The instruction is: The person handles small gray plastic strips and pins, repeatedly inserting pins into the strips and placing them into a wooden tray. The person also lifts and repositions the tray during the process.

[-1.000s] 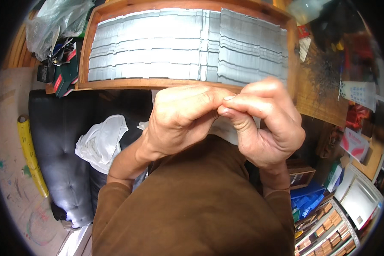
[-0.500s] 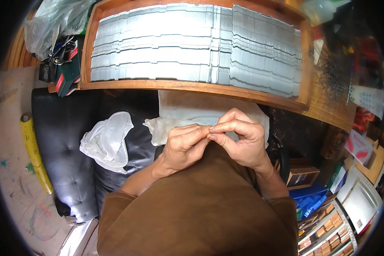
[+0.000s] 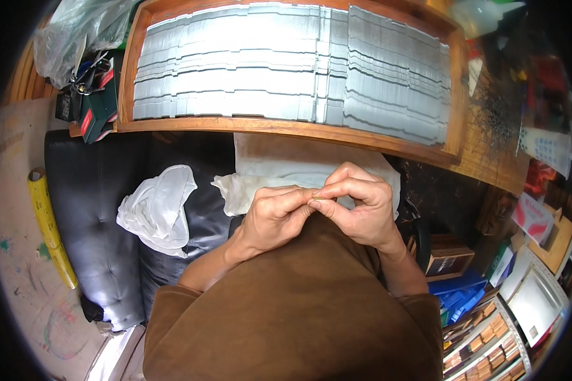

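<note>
My left hand (image 3: 274, 217) and my right hand (image 3: 361, 204) meet in front of my chest, thumbs and forefingers pinched together tip to tip. Between the fingertips shows a sliver of a small, thin, yellowish piece (image 3: 318, 199); its kind is too small to make out. Both hands are closed on it. Beneath and beyond them a white cloth (image 3: 299, 159) is spread, its crumpled edge near my left hand. Farther off stands a wooden tray (image 3: 286, 131) packed with long rows of thin grey metal strips (image 3: 248, 63).
A crumpled white cloth (image 3: 159, 209) lies on the black padded seat (image 3: 95, 209) at left. A yellow roll (image 3: 47, 228) rests beyond it. Dark boxes (image 3: 98, 108) and a clear plastic bag (image 3: 76, 38) sit left of the tray. Boxes and a blue container (image 3: 457, 295) crowd the right.
The hands stay nearly in place. A yellowish edge of the small piece now shows between the fingertips, where a darker one showed before. The view has shifted slightly.
</note>
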`<state>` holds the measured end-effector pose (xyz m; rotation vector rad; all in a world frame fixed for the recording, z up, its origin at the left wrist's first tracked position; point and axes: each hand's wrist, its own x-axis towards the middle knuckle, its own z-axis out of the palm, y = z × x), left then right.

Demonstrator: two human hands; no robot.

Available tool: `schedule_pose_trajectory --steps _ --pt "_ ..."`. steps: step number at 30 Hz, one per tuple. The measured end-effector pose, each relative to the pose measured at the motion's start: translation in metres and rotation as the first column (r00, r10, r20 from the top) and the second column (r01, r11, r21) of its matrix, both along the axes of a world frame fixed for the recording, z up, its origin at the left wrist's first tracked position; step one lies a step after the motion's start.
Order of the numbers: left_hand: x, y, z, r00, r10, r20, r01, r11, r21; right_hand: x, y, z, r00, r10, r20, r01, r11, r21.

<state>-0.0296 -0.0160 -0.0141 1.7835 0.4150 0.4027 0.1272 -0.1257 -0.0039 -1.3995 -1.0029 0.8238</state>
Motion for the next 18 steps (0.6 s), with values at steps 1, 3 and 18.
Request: schedule_pose_trajectory --steps 1,3,18 --pt "0.000 0.001 0.000 1.000 -0.006 -0.003 0.006 1.000 0.000 0.000 0.000 0.000 1.000 0.000 -0.005 0.000 1.000 -0.002" --pt "0.000 0.002 0.001 1.000 -0.019 -0.009 0.019 1.000 -0.001 0.000 -0.001 -0.002 1.000 0.003 -0.003 -0.003 1.000 0.006" --pt "0.002 0.005 -0.009 0.997 -0.028 0.078 0.019 0.993 0.114 -0.002 0.000 -0.003 1.000 -0.015 0.015 0.014 0.999 0.049"
